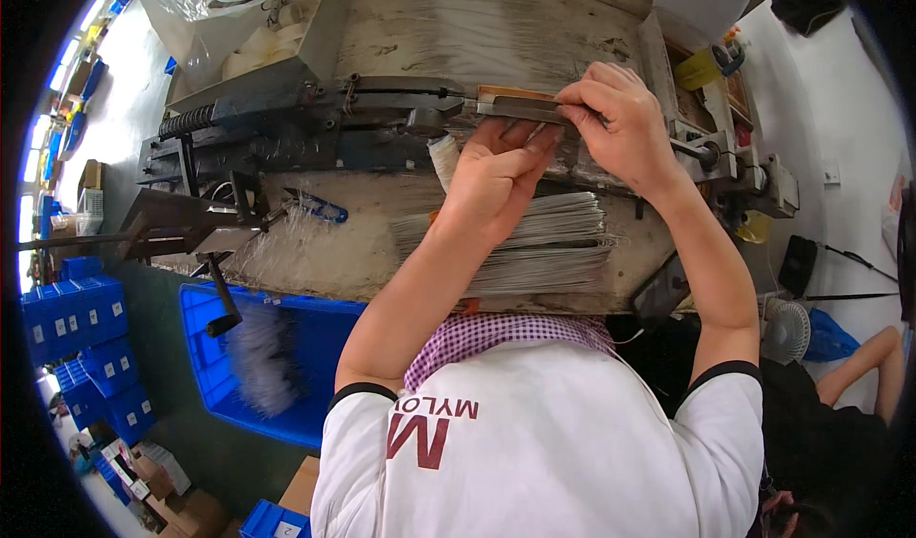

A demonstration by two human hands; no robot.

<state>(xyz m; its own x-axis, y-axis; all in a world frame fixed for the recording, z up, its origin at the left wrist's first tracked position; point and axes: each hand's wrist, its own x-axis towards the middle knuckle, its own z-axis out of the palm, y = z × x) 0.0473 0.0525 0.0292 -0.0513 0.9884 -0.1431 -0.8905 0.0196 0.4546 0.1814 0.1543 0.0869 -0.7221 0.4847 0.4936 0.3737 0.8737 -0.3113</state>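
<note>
A dark bench machine (pixel 286 123) stretches across the worktable and ends in a narrow metal holder (pixel 525 109) with a brown-orange strip (pixel 515 93) along its top. My left hand (pixel 501 171) is closed just below that holder, fingers curled under it, around something too thin to make out. Thumb and fingers of my right hand (pixel 620 123) pinch together at the holder's right end; what lies between them is hidden. Nearer me rests a thick bundle of thin grey wires (pixel 544 247). A white thread spool (pixel 444 159) stands beside my left wrist.
Blue-handled cutters (pixel 320 206) lie left of the bundle. A crank handle (pixel 222 323) juts over a blue bin (pixel 324 357) holding more thin strands. A box with a plastic bag (pixel 210 13) stands far left; another person's arm (pixel 873 376) shows at right.
</note>
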